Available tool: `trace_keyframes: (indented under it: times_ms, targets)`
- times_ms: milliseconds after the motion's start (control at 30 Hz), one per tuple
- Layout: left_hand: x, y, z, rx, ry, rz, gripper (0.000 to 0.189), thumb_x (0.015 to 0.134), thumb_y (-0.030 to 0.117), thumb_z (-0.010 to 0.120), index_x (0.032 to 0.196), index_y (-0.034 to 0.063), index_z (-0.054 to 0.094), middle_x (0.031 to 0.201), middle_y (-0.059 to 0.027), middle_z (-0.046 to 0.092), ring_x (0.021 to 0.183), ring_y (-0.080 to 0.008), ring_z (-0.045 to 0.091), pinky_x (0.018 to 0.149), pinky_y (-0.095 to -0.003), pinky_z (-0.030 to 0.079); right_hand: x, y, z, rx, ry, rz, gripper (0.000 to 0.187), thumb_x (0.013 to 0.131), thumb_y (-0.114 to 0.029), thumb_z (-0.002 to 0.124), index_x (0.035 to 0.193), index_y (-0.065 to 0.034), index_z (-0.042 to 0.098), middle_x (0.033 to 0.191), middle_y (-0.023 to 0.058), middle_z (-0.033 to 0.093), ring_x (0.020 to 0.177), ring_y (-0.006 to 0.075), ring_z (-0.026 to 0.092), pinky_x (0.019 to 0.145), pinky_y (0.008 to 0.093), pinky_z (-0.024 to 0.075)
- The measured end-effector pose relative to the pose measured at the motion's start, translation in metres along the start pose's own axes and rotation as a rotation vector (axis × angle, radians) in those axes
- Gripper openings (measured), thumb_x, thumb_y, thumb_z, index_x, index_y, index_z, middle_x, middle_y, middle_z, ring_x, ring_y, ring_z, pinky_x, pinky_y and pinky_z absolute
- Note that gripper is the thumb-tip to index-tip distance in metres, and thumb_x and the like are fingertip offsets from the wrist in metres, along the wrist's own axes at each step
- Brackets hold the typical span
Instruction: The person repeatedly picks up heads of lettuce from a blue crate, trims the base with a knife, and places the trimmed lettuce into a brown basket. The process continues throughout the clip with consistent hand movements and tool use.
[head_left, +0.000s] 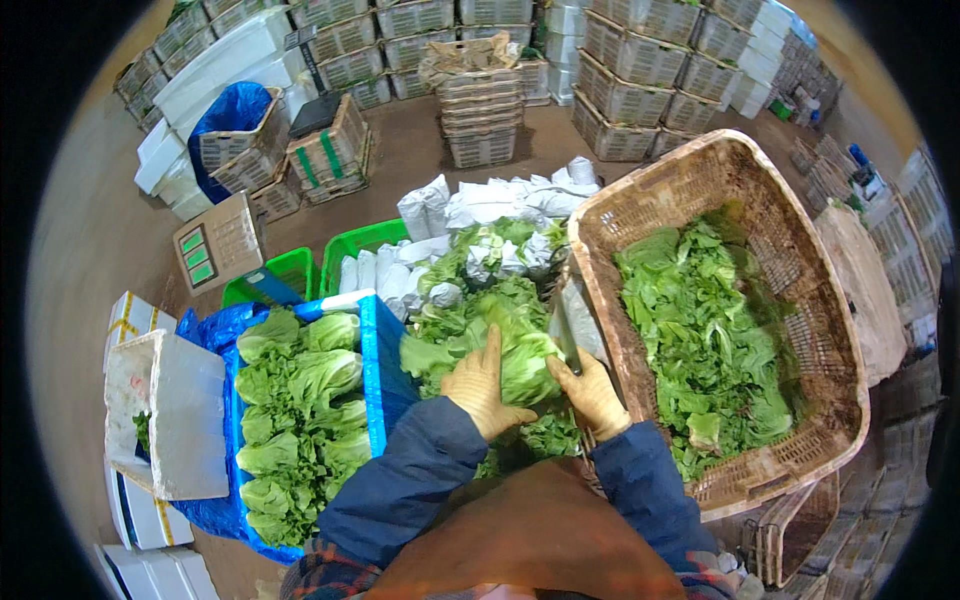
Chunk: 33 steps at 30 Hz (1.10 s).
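Note:
Both my hands wear pale yellow gloves. My left hand (480, 390) presses against the left side of a green lettuce head (521, 367), index finger stretched along its leaves and thumb below it. In my right hand (592, 394) is a knife (567, 334); its blade points away from me, and my thumb is close to the lettuce's right side. The handle is mostly hidden in my palm. More loose lettuce (517, 296) lies beneath and beyond my hands. Paper-wrapped bundles (495, 202) are piled farther back.
At left, a blue-lined box (375, 375) holds rows of lettuce heads. A dirty plastic crate (720, 495) with loose leaves stands tilted at right. Beyond are a scale display (217, 244), green crates (360, 238), a white foam box (187, 412) and stacked crates (480, 142).

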<state>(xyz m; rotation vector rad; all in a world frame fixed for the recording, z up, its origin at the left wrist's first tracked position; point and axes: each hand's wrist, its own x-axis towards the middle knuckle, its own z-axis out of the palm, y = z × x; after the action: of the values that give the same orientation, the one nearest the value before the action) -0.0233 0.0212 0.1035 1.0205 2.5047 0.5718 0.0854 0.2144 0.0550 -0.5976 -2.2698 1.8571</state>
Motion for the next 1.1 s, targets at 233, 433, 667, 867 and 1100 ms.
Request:
trace_keyframes:
  times_ms: [233,433,667,867,1100]
  targets:
    - [-0.014,-0.074,0.015,-1.114,0.389,0.292,0.123,0.074,0.024,0.088,0.165,0.0123,0.007,0.165,-0.0209,0.029,0.154,-0.0338,0.027,0.118,-0.0471,0.032,-0.023,0.029,-0.024,0.866,0.192,0.316,0.057,0.098,-0.042,0.066,0.137,-0.0026,0.055,0.099,0.0055,0.066,0.052,0.0144,0.055,0.042,0.0296,0.0457]
    - [-0.003,-0.132,0.167,-1.006,0.361,-0.555,0.098,0.084,0.032,0.086,0.155,-0.0062,0.031,0.148,-0.0283,0.049,0.135,-0.0356,0.052,0.107,-0.039,0.045,-0.026,0.047,0.008,0.775,0.008,0.445,0.057,0.095,-0.036,0.071,0.138,-0.002,0.055,0.105,0.0096,0.067,0.044,0.0139,0.053,0.036,0.0296,0.0436]
    - [0.007,-0.195,0.133,-1.781,0.371,-0.328,0.034,0.092,0.017,0.08,0.113,0.0054,0.057,0.119,-0.0145,0.069,0.098,-0.0247,0.069,0.086,-0.039,0.057,0.024,0.025,-0.029,0.159,-0.168,0.156,0.021,0.088,-0.01,0.079,0.108,-0.0053,0.074,0.093,-0.0012,0.07,0.084,0.0086,0.062,0.076,0.0272,0.0521]
    - [0.007,-0.191,0.159,-1.798,0.533,-0.472,0.032,0.097,0.011,0.071,0.125,0.0077,0.055,0.126,-0.0128,0.066,0.107,-0.0302,0.068,0.085,-0.049,0.06,0.027,0.009,-0.008,0.051,-0.246,-0.167,0.1,0.077,-0.024,0.091,0.158,-0.0082,0.035,0.158,0.0175,0.042,0.146,0.0302,0.039,0.117,0.0376,0.0393]
    - [0.007,-0.19,0.116,-1.594,0.328,-0.453,0.079,0.084,0.024,0.087,0.145,-0.0014,0.043,0.126,-0.0146,0.068,0.113,-0.0228,0.065,0.098,-0.0348,0.047,0.031,0.036,-0.006,0.017,-0.294,-0.005,0.049,0.085,-0.007,0.08,0.13,-0.0033,0.062,0.115,0.0063,0.069,0.104,0.0148,0.062,0.09,0.0304,0.0521]
